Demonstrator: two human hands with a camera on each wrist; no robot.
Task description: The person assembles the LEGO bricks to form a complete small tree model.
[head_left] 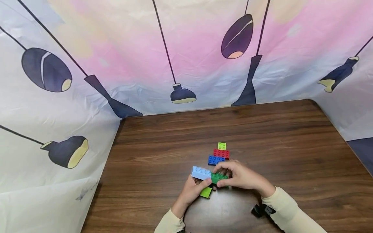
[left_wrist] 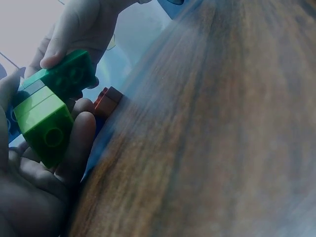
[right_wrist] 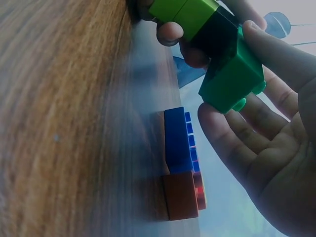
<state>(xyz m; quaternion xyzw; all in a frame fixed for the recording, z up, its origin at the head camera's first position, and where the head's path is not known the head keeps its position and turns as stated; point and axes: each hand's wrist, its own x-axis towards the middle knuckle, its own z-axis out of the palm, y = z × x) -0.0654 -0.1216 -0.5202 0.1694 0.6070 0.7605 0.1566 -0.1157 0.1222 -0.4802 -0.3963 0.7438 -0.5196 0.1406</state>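
My left hand (head_left: 189,191) grips a joined stack of toy building bricks from below, its thumb against the front. On top is a light blue brick (head_left: 201,173); lime green bricks (left_wrist: 47,121) form the lower part, with a dark brick (right_wrist: 217,32) above them. A green brick (head_left: 219,178) sits beside the light blue one, its end jutting out past the dark brick. Thumb and fingers of my right hand (head_left: 243,175) pinch this green brick at its right end. In the right wrist view its studs face the palm.
Just beyond the hands, a blue brick (head_left: 215,160), a red brick (head_left: 221,153) and a small lime brick (head_left: 221,146) lie in a row on the brown wooden table (head_left: 163,139). A printed cloth (head_left: 131,48) with hanging lamps encloses the table's back and sides.
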